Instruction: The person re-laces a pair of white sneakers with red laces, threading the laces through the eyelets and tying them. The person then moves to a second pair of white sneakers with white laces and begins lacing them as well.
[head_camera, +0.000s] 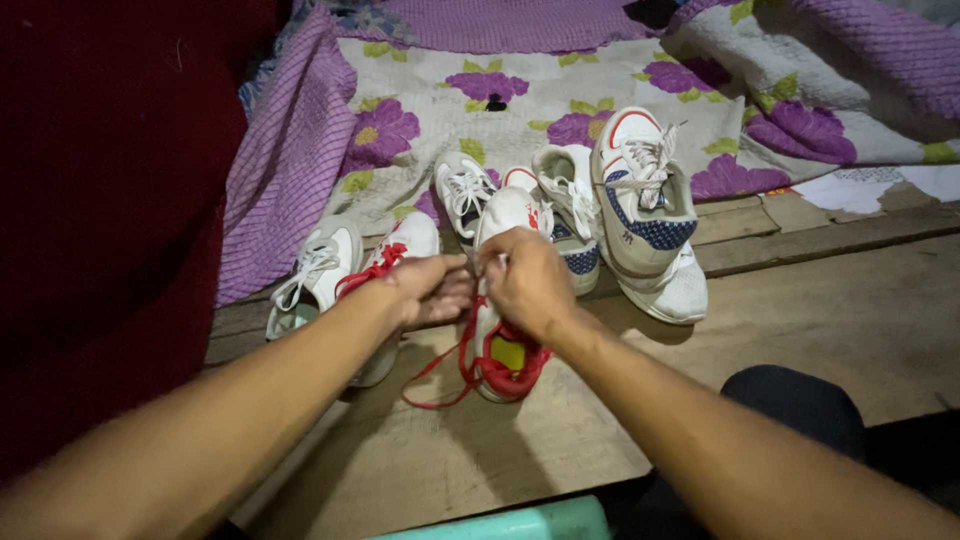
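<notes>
So both hands are bunched up over a white sneaker with red lining and red laces (503, 345) that sits toe-away on the bare wooden plank floor (800, 310). The left hand (432, 288) has its fingers curled in, pinching the red lace near the tongue, and the right hand (530, 282) is curled tight right beside it, gripping the lace too, though I can't see its fingertips. A loose loop of red lace trails onto the boards. Its matching red-laced shoe (395, 250) lies just left, next to a white-laced sneaker (315, 275). Behind, more white sneakers, one with a blue dotted panel (645, 215), rest against a purple-flowered quilt (520, 95)
</notes>
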